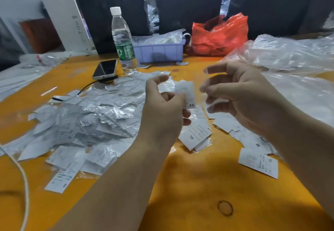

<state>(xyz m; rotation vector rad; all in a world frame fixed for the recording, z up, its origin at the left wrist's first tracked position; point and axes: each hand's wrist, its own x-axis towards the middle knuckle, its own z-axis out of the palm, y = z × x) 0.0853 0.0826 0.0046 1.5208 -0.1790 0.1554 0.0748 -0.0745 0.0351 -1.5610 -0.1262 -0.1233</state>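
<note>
HOLD: left hand [162,107] pinches XS size label [187,93] above mid orange table [189,185] | right hand [240,95] just right of it, fingers loosely curled, blurred, grip undeterminable | ADVICE: confirm size print before placing with matching labels.

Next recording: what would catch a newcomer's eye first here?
The two hands at mid-frame: the left hand holds a white XS label, with the blurred right hand just beside it. Left of them a big heap of labels sprawls over the orange table; a red bag stands out at the back.
</note>
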